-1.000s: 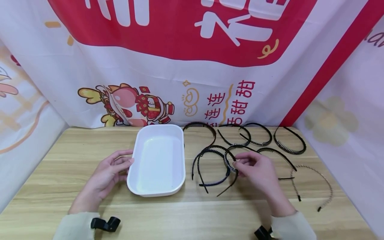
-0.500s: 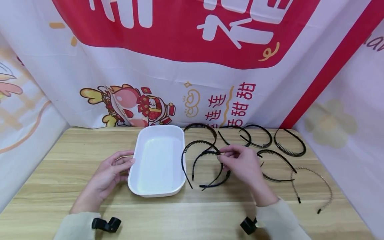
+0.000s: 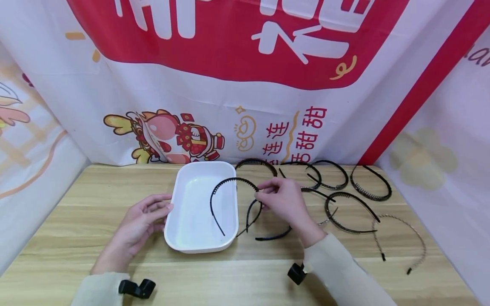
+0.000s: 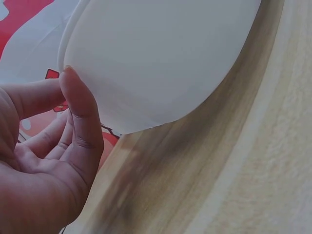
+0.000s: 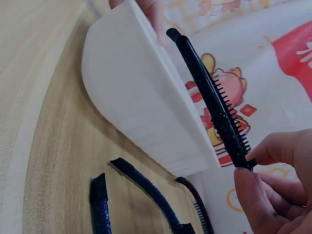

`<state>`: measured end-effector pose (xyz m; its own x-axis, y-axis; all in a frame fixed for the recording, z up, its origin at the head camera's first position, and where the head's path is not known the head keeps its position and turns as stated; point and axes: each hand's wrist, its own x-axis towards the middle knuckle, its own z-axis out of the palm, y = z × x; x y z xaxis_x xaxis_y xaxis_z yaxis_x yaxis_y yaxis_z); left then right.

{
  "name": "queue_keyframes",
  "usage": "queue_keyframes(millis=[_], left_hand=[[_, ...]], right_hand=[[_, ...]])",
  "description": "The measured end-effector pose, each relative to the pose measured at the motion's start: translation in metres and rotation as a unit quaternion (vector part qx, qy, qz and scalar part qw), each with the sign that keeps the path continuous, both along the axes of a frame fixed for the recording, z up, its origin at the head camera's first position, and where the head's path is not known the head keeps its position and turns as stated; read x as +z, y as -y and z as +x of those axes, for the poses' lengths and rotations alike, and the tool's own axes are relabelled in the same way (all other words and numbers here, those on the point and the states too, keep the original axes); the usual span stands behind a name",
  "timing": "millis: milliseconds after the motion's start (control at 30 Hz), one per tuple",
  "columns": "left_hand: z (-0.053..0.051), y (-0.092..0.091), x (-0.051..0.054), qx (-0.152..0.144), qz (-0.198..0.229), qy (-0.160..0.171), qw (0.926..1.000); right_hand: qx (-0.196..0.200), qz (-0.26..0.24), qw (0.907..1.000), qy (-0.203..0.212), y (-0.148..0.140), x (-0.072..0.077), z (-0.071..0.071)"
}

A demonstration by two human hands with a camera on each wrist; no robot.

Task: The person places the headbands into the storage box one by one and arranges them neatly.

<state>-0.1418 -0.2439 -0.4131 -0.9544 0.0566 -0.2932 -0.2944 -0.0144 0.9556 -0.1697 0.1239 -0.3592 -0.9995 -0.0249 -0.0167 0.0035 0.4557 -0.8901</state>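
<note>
In the head view my right hand (image 3: 283, 199) pinches a black headband (image 3: 234, 179) between thumb and fingers. This headband has small comb teeth and hangs partly over the right side of a white plastic tub (image 3: 203, 246). The right wrist view shows the held black headband (image 5: 210, 90) above the tub's rim. My left hand (image 3: 143, 223) holds the tub's left edge, its thumb (image 4: 83, 107) at the rim in the left wrist view. Inside the tub only bare white floor shows. Two headbands, one of them a dark blue headband (image 3: 272, 237), lie just under my right hand, partly hidden.
Several dark headbands lie to the right and back, among them a round toothed headband (image 3: 369, 195) and a brown headband (image 3: 255, 161). A thin beaded headband (image 3: 423, 244) lies at the right. A printed cloth (image 3: 210, 76) stands behind the wooden table (image 3: 214, 280).
My right hand has lifted the black headband from the group and carried it left, over the tub's right rim. The left hand has stayed at the tub's left edge.
</note>
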Motion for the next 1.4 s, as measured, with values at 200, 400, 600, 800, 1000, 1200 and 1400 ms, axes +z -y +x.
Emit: queue_keyframes(millis=[200, 400, 600, 800, 1000, 1200, 1400], left_hand=[[0.001, 0.0, -0.001, -0.001, 0.005, -0.007, 1.0], [0.002, 0.0, -0.001, -0.002, 0.016, -0.011, 0.9998], [0.003, -0.001, -0.002, 0.0, 0.029, -0.011, 0.9995], [0.002, 0.0, -0.002, -0.001, 0.025, -0.003, 0.9997], [0.003, -0.002, -0.001, -0.002, 0.029, -0.006, 0.9996], [0.002, -0.001, 0.0, -0.002, 0.025, -0.003, 0.9997], [0.002, -0.001, -0.001, -0.004, 0.022, -0.003, 0.9997]], right_hand=[[0.008, 0.021, 0.9997, -0.007, 0.017, -0.004, -0.007], [0.026, 0.076, 0.996, -0.039, 0.035, -0.005, -0.012], [0.053, 0.076, 0.9949, -0.04, 0.052, -0.002, -0.017], [0.056, 0.114, 0.9912, -0.036, 0.068, 0.0, -0.024], [0.064, 0.163, 0.984, -0.035, 0.079, 0.002, -0.028], [0.069, 0.212, 0.9738, -0.045, 0.088, 0.003, -0.032], [0.053, 0.219, 0.9735, -0.041, 0.095, -0.004, -0.033]])
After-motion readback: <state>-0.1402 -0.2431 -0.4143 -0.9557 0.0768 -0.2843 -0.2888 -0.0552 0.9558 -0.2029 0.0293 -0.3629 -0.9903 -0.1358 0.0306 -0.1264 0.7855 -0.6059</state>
